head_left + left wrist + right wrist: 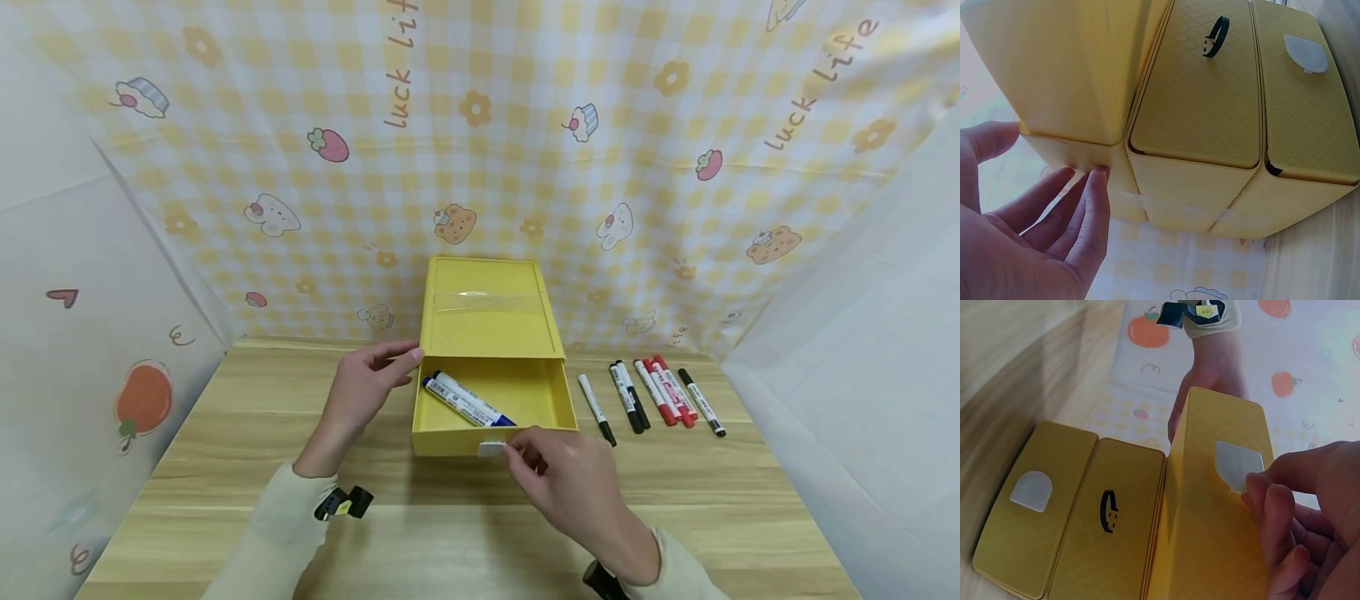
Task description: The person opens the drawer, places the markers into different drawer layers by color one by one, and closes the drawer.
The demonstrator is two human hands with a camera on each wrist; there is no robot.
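A yellow drawer box stands on the table with its top drawer pulled out. Two blue-capped white markers lie in that drawer, toward its left side. My right hand pinches the pale tab on the drawer front between thumb and fingers; the right wrist view shows the tab close up, under the fingertips of my right hand. At the box's left edge, my left hand touches the casing, thumb apart from extended fingers. Those fingers rest against the casing in the left wrist view.
Right of the box lie a black-capped marker, a pair of black-capped markers, several red markers and another black marker. Two lower drawers are shut. A checked cloth hangs behind the wooden table.
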